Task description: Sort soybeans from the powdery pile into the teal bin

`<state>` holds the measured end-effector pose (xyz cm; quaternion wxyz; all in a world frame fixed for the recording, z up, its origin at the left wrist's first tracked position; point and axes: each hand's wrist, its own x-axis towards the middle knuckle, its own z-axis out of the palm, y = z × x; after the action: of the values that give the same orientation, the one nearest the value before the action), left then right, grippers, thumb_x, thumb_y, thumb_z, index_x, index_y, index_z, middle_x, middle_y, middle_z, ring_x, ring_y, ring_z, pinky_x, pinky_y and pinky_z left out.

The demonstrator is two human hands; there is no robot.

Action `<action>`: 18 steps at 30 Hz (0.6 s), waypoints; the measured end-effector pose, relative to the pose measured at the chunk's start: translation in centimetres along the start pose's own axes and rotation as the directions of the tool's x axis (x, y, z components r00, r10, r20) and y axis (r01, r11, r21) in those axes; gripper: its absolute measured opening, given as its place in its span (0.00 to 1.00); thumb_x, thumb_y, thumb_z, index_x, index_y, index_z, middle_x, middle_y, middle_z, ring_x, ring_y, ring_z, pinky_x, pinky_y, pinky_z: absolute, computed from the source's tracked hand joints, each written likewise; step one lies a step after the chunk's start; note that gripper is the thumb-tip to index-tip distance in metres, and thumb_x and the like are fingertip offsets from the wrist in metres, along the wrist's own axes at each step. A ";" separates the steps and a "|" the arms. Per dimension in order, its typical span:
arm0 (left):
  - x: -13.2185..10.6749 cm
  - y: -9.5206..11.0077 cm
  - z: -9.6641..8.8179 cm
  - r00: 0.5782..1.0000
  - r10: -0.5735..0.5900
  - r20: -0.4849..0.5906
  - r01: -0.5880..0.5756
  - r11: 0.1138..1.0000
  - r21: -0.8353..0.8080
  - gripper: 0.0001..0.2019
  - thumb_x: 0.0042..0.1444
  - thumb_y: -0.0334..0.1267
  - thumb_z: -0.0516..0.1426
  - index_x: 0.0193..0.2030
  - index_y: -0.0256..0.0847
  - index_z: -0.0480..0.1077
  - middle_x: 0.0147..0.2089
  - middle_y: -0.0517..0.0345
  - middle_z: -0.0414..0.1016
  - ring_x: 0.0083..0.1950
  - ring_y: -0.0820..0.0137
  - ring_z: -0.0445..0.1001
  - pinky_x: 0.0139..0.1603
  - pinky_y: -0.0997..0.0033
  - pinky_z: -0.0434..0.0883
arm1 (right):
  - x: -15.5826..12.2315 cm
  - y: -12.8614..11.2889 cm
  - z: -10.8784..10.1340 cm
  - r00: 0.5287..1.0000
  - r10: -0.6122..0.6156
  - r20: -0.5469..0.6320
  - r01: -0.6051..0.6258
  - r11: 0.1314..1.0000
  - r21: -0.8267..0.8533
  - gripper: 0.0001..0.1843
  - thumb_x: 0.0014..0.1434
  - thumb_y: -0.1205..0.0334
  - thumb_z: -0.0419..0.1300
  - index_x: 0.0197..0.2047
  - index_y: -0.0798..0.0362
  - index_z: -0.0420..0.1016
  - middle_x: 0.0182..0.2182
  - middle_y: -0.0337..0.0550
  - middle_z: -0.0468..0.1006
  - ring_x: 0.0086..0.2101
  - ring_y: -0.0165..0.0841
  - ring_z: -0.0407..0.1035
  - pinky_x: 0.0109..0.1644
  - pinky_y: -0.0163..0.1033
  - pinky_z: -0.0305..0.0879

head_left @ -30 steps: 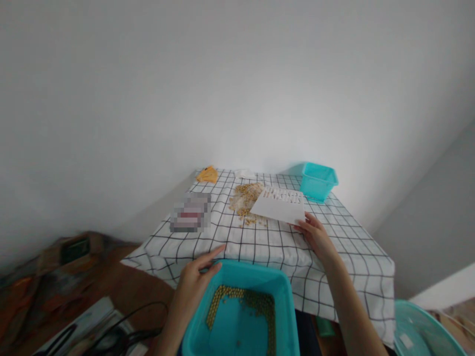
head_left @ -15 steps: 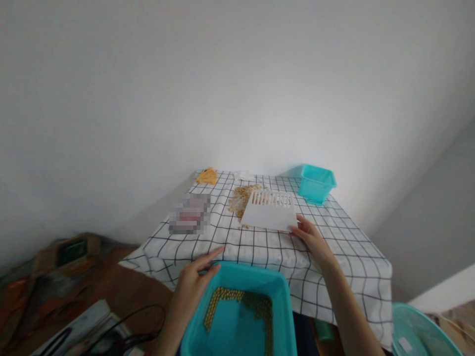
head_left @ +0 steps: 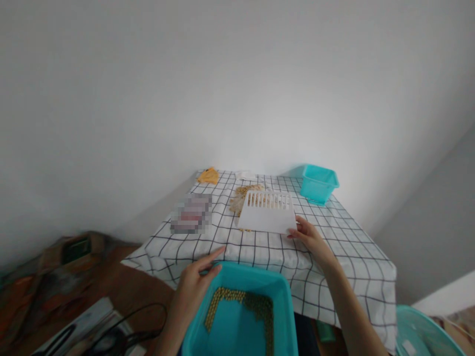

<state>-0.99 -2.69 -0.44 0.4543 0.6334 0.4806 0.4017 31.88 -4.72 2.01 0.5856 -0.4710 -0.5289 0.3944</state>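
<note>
My right hand (head_left: 309,237) pinches the near right corner of a white slotted plastic board (head_left: 267,215), which lies over a pile of tan beans (head_left: 242,194) on the checked tablecloth (head_left: 334,247). My left hand (head_left: 196,282) grips the far left rim of a turquoise tub (head_left: 284,306) held below the table's front edge, forefinger stretched along the rim. Yellow-green beans (head_left: 241,301) lie along the tub's bottom.
A smaller turquoise tub (head_left: 318,183) stands at the table's far right. An orange scrap (head_left: 208,175) and a blurred packet (head_left: 191,213) lie on the left. Another turquoise basin (head_left: 426,333) sits low right. Cables (head_left: 122,331) and clutter lie on the floor at left.
The white board has swung leftward and come down over the bean pile, covering more of it. My left hand and the near tub have stayed in place.
</note>
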 end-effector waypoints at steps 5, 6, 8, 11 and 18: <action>-0.1 0.1 0.0 1.000 -0.030 0.008 0.030 0.999 -0.009 0.26 0.52 0.44 0.61 0.57 0.38 0.75 0.49 0.48 0.84 0.49 0.54 0.80 0.51 0.58 0.75 | -0.1 0.0 -0.1 1.000 -0.015 -0.015 0.015 1.000 -0.016 0.20 0.53 0.56 0.67 0.49 0.48 0.75 0.43 0.46 0.81 0.40 0.36 0.74 0.42 0.41 0.73; -0.2 0.1 0.0 1.000 -0.027 0.009 0.027 1.000 -0.013 0.26 0.52 0.44 0.61 0.57 0.38 0.75 0.49 0.48 0.84 0.49 0.54 0.80 0.50 0.58 0.75 | -0.2 -0.1 0.0 1.000 -0.015 -0.013 0.015 1.000 -0.022 0.20 0.53 0.55 0.67 0.49 0.48 0.75 0.43 0.46 0.80 0.40 0.36 0.74 0.42 0.41 0.73; -0.2 0.1 0.0 1.000 -0.012 0.004 0.012 1.000 -0.016 0.25 0.52 0.44 0.61 0.57 0.39 0.76 0.50 0.49 0.84 0.50 0.54 0.80 0.51 0.59 0.75 | -0.3 -0.4 0.1 1.000 -0.010 -0.006 0.010 1.000 -0.030 0.19 0.53 0.55 0.67 0.49 0.48 0.76 0.43 0.46 0.80 0.40 0.36 0.74 0.42 0.41 0.73; -0.1 0.1 0.0 1.000 0.005 -0.001 -0.005 1.000 -0.018 0.24 0.52 0.43 0.61 0.56 0.40 0.76 0.54 0.49 0.82 0.52 0.55 0.79 0.53 0.58 0.75 | -0.5 -0.8 0.1 1.000 0.004 0.009 -0.003 0.999 -0.039 0.19 0.54 0.55 0.66 0.49 0.48 0.75 0.42 0.45 0.80 0.41 0.37 0.74 0.43 0.42 0.72; 0.0 0.2 0.0 1.000 -0.004 0.011 0.005 1.000 -0.023 0.25 0.51 0.43 0.61 0.56 0.38 0.76 0.58 0.46 0.79 0.52 0.54 0.80 0.51 0.58 0.76 | -0.4 -0.4 0.0 1.000 0.027 -0.001 -0.027 0.999 -0.018 0.18 0.53 0.56 0.68 0.48 0.48 0.76 0.41 0.44 0.80 0.39 0.35 0.74 0.42 0.41 0.73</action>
<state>-0.94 -2.73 -0.24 0.4652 0.6292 0.4749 0.4027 31.84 -5.23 2.33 0.5763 -0.4832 -0.5259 0.3974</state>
